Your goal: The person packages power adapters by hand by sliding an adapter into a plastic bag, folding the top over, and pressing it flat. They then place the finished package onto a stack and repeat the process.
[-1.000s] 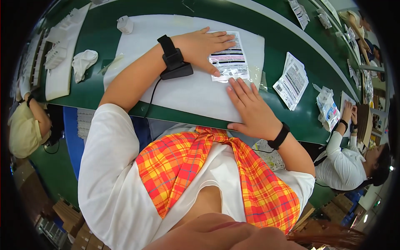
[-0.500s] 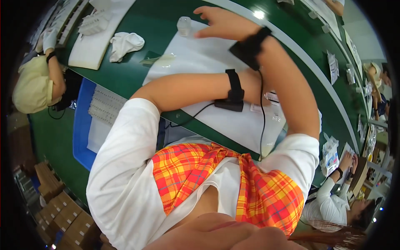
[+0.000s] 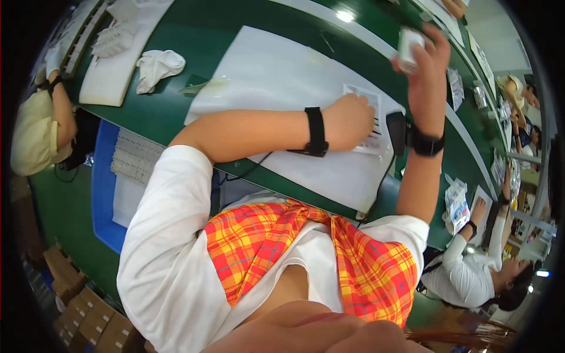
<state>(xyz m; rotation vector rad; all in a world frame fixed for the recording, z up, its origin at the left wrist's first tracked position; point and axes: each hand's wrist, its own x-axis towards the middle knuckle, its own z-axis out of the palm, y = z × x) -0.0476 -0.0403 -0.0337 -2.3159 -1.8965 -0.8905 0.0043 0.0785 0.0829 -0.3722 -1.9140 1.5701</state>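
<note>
The right hand's [image 3: 428, 79] fingers clasp a boxy white block [image 3: 410, 52]; the left hand's [image 3: 348, 120] curl, grip hidden, over a printed white sheet [image 3: 379, 140].

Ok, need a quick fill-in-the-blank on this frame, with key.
1. The right hand holds a small ____ block.
2. The left hand, over the printed packet, has a ____ strap at its wrist.
3. The crumpled cloth lies to the ____ of the mat.
4. The bin beside the table is ____.

Missing words: white; black; left; blue.
</note>
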